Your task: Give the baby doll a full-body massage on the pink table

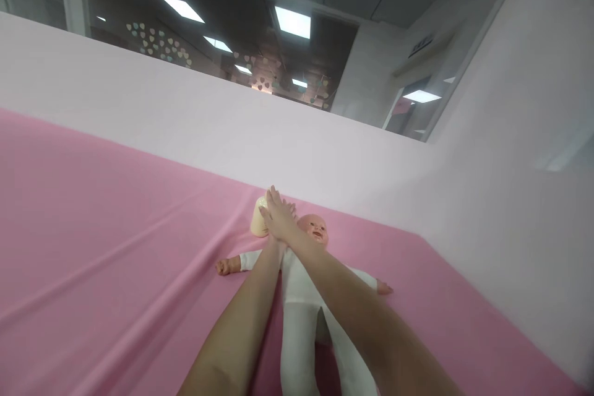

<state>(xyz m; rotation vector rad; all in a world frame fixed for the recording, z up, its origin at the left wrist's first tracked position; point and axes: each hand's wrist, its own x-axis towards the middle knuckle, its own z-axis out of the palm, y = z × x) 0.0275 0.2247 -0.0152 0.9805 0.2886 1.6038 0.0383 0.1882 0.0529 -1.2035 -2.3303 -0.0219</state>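
Observation:
My right hand lies across my left hand, and the two seem to touch, palm towards palm. The fingers of both are stretched out, with nothing visible between them. Just to their left stands a cream-coloured container, its top partly covered by my right hand; whether the hand touches it I cannot tell. Below and to the right, a baby doll in white clothes lies on its back, arms spread, face up. My forearms pass over its body and hide part of its chest and one leg.
A pink sheet with long folds covers the surface under the doll. White walls rise at the back and right. Above the back wall is a wide window with ceiling lights and heart-shaped decorations showing in it.

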